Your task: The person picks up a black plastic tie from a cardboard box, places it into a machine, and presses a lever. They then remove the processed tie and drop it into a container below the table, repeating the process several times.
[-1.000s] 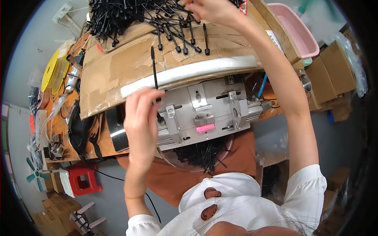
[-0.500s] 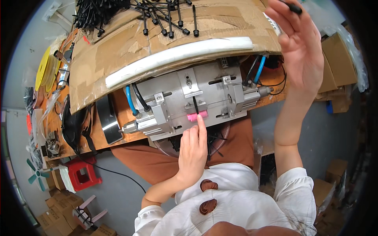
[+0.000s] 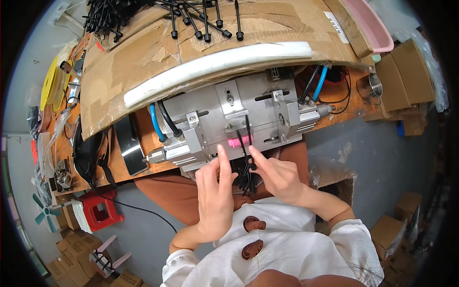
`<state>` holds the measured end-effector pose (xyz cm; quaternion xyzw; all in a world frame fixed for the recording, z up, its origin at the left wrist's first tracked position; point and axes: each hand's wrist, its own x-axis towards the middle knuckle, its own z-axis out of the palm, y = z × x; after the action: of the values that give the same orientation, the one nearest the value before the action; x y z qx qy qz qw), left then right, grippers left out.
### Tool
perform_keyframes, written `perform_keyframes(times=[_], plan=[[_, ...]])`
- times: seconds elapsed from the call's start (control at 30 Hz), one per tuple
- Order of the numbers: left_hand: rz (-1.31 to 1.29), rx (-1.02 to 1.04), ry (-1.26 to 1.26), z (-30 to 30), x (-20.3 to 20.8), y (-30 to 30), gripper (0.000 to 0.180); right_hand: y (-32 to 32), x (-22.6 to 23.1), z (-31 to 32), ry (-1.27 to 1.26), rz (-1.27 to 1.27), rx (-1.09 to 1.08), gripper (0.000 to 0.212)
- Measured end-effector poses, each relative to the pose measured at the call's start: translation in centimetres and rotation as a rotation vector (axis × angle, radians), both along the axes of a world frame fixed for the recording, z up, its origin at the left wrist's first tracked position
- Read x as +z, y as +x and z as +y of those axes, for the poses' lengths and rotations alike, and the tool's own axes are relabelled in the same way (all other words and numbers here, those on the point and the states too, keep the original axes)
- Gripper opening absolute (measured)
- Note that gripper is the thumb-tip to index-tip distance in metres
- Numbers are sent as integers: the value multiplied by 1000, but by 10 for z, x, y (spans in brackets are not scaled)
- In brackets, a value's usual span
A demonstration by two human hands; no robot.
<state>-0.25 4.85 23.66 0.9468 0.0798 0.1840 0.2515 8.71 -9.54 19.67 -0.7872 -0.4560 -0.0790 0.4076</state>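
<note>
My right hand [image 3: 282,179] is closed on a thin black rod [image 3: 248,130] with a thick end, held upright in front of the metal fixture [image 3: 191,103]. A second black rod [image 3: 241,138] lies just left of it, across the pink piece [image 3: 235,142] at the fixture's front edge; whether the rods touch I cannot tell. My left hand [image 3: 214,196] is open and holds nothing, its index finger stretched toward the fixture. More black rods [image 3: 246,184] sit in a bunch below, between my hands over my lap, partly hidden.
A cardboard sheet [image 3: 153,67] with a white foam strip [image 3: 215,67] covers the back of the fixture. Black rods [image 3: 205,21] lie heaped on it. Blue hoses [image 3: 156,123] run to both side cylinders. A phone [image 3: 129,146] lies left; a metal cup [image 3: 371,86] stands right.
My right hand has come down from the upper right to the fixture's front with a black rod. My left hand has drawn back from the rod at the pink piece, down and left.
</note>
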Motion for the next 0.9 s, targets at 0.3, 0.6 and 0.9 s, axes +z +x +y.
perform_keyframes(times=[0.3, 0.6, 0.9], plan=[[31, -31, -2, 8, 1, -1, 74, 3, -8, 8, -77, 20, 24, 65], [-366, -181, 273, 99, 74, 149, 25, 80, 85, 15, -6, -345, 9, 41], [-111, -372, 199, 127, 95, 152, 18, 210, 121, 72, -348, -256, 212, 18]])
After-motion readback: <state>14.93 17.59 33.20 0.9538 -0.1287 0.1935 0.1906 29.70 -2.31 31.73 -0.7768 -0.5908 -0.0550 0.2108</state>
